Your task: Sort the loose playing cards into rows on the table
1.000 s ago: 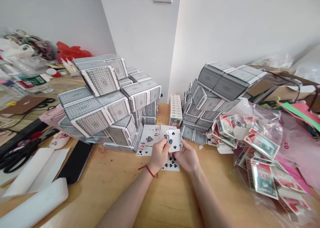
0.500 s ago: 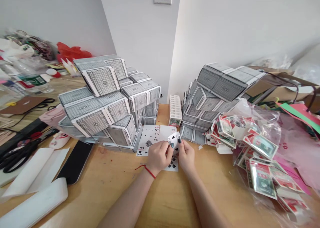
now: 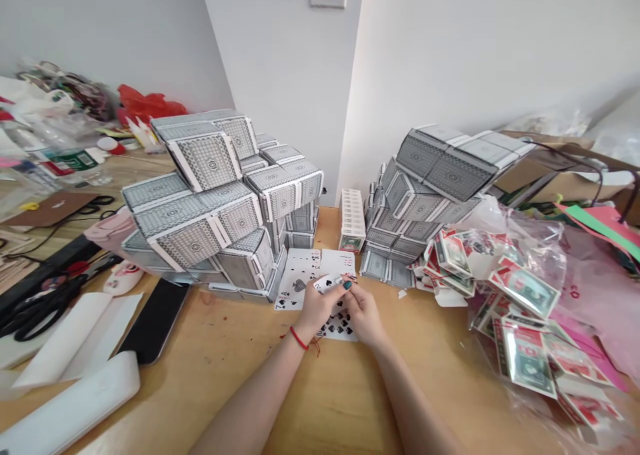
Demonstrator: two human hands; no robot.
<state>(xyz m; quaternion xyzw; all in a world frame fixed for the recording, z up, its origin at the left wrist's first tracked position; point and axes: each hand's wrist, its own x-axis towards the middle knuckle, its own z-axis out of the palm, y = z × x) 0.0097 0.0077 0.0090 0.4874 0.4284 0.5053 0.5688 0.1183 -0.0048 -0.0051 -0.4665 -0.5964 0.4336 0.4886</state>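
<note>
Both my hands meet over a spread of face-up playing cards (image 3: 300,278) on the wooden table (image 3: 330,402). My left hand (image 3: 315,305), with a red string at the wrist, pinches a single playing card (image 3: 325,284) by its near edge. My right hand (image 3: 363,312) pinches the same card from the right, fingertips pressed together. The card lies low and nearly flat over the other cards. A spade card (image 3: 340,325) shows partly beneath my hands.
Grey patterned card boxes are heaped at the left (image 3: 220,202) and right (image 3: 430,175) behind the cards. A small upright deck (image 3: 351,222) stands between them. A plastic bag of red-green packs (image 3: 520,302) is at right. A black phone (image 3: 155,322), scissors (image 3: 35,305) and white paper (image 3: 75,375) lie at left.
The card was held up facing me a second ago; both hands have lowered and tilted it down flat toward the spread on the table.
</note>
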